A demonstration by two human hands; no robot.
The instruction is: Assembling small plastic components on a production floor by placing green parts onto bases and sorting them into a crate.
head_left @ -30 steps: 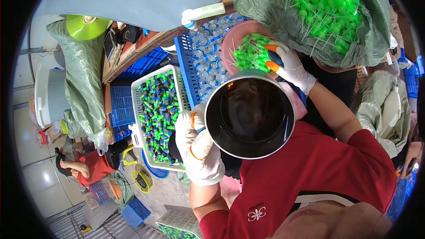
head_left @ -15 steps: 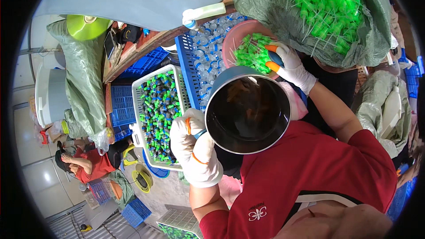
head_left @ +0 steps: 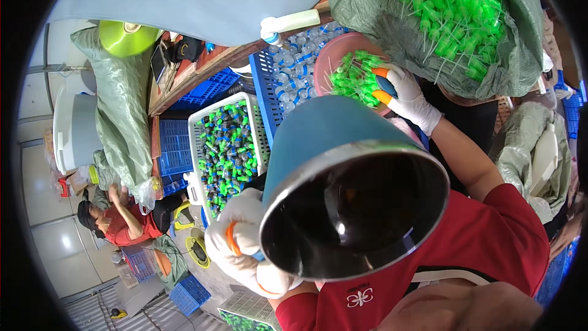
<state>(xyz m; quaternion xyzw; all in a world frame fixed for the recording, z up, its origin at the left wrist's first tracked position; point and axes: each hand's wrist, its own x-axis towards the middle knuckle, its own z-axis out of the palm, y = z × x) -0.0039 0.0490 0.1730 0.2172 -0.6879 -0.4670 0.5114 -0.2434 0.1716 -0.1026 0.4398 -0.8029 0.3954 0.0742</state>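
A large blue mug (head_left: 331, 132) with a metal rim and dark inside is tilted close in front of me, its mouth toward me. My left hand (head_left: 242, 239), in a white glove with orange bands, is closed at the mug's side, where its handle is mostly hidden. My right hand (head_left: 404, 93), in a white glove with orange and blue fingertip covers, reaches over a pink bowl (head_left: 319, 76). Its fingers are apart, touching bright green plastic tops with thin tubes (head_left: 355, 76). Whether any piece sits between them is hard to see.
Beside the bowl stands a blue crate (head_left: 264, 101) of small clear bottles. Left of it is a white basket (head_left: 195, 141) of green and black caps. A grey-green sack (head_left: 343, 0) at the upper right holds more green tops. Another person (head_left: 128, 220) sits at far left.
The mug has come nearer and tipped toward me, with my left hand moving lower and leftward along with it. My right hand has stayed over the bowl.
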